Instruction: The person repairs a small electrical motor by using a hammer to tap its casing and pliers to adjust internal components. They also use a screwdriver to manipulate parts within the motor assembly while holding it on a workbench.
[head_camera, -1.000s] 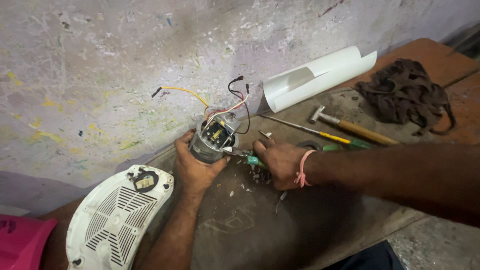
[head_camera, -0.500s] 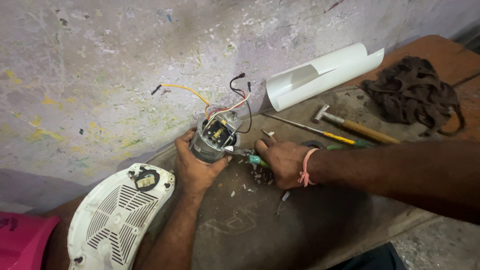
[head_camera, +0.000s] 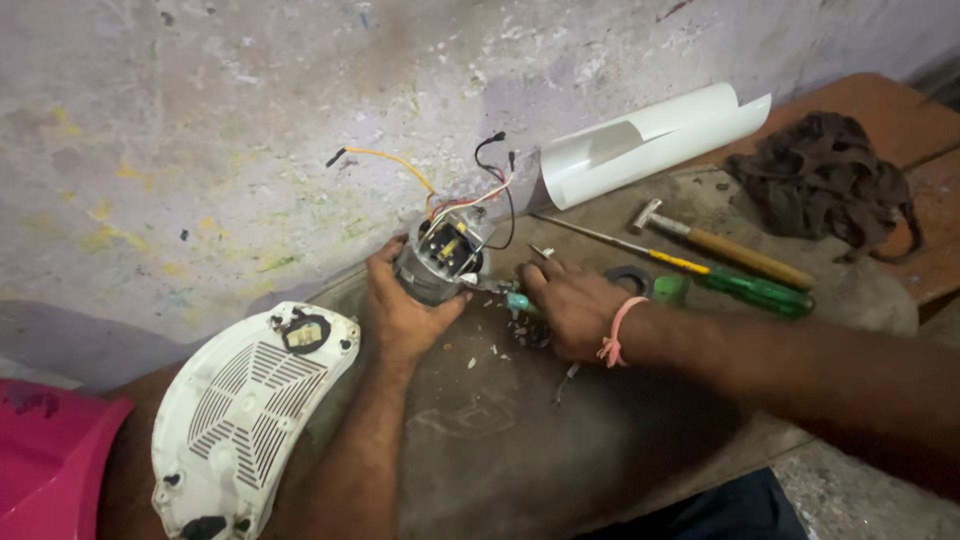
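Note:
My left hand (head_camera: 405, 305) grips a small grey electric motor (head_camera: 438, 255) that stands on the worn table (head_camera: 500, 450) against the wall. Yellow, red, white and black wires (head_camera: 470, 190) stick up from its top. My right hand (head_camera: 575, 305) holds a small tool with a teal handle (head_camera: 520, 300), its metal tip at the motor's side. A pink band circles my right wrist.
A white vented fan cover (head_camera: 245, 410) lies at the left, a pink object (head_camera: 45, 460) beyond it. A rolled white sheet (head_camera: 650, 140), a hammer (head_camera: 720, 245), a green-handled screwdriver (head_camera: 740, 285), a dark tape ring (head_camera: 632, 278) and a brown rag (head_camera: 825, 180) lie to the right.
Both hands stay on the motor and tool almost unmoved; the view has shifted slightly.

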